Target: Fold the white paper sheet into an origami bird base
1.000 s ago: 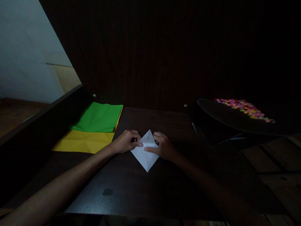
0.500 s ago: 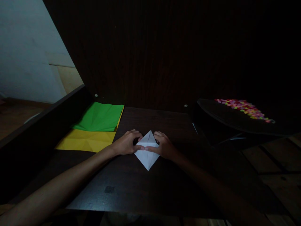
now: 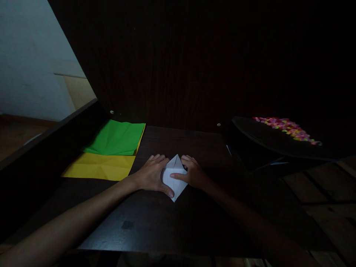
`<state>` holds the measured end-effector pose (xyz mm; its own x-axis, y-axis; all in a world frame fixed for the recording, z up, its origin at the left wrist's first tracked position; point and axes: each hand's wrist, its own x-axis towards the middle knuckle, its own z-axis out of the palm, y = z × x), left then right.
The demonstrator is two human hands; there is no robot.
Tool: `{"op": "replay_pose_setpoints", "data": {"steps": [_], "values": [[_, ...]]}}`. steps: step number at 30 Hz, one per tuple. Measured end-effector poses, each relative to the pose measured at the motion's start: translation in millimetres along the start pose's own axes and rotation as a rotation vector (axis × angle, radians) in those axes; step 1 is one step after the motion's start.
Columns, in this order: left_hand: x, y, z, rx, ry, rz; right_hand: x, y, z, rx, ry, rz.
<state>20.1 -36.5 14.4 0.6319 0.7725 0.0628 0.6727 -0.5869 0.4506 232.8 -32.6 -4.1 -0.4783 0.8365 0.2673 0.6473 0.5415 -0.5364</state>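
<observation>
Both hands (image 3: pixel 172 176) on unmarked white paper (image 3: pixel 175 178)

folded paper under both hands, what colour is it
White folded paper, clearest in the head view.

No readable text, label, brand, number or sign appears anywhere in this dim view. The folded white paper (image 3: pixel 174 178) under the hands is blank. The green sheet (image 3: pixel 116 138) and the yellow sheet (image 3: pixel 100 167) beside it carry only creases, no print. The dark wooden table (image 3: pixel 172 222) and the dark panel behind it are unmarked. The small multicoloured pieces (image 3: pixel 286 128) on the right are too small and dim to show any lettering.
</observation>
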Motion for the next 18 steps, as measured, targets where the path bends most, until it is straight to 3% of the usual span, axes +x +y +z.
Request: {"op": "replay_pose_setpoints", "data": {"steps": [3, 10, 18], "values": [[0.2, 2.8, -2.8, -0.005, -0.022, -0.008, -0.1, -0.2, -0.8, -0.005, -0.009, 0.004], [-1.1, 12.9, 8.9, 0.059, 0.056, -0.119, -1.1, 1.1, 0.0, 0.005, -0.019, -0.004], [-4.2, 11.6, 7.3, 0.073, 0.037, -0.099, -1.1, -1.2, 1.1, -0.038, 0.006, 0.003]]}}
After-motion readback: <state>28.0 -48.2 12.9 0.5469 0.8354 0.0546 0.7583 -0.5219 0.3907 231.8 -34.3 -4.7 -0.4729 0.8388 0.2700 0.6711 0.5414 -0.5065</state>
